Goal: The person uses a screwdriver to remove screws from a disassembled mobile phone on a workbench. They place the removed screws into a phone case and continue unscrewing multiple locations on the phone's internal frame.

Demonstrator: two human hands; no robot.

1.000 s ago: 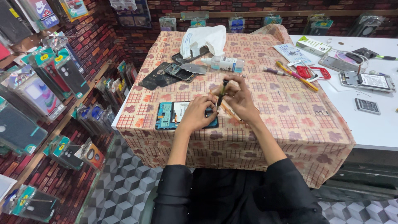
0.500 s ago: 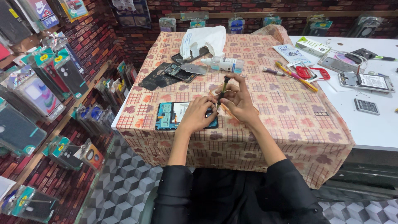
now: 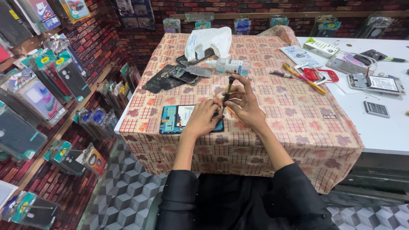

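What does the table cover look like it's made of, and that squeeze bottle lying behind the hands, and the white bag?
Table cover: seemingly woven cloth, matte, printed with checks and leaves; it hangs in soft folds over the edge.
Squeeze bottle: likely translucent plastic, slightly glossy, with a label.
White bag: probably thin plastic film; it crumples and shows a faint sheen.

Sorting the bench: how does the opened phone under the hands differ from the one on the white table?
The opened phone lies on the checked cloth, the left hand resting on it; the phone on the white table lies untouched. The first shows blue inside, the second pale grey. Both lie flat, backs off.
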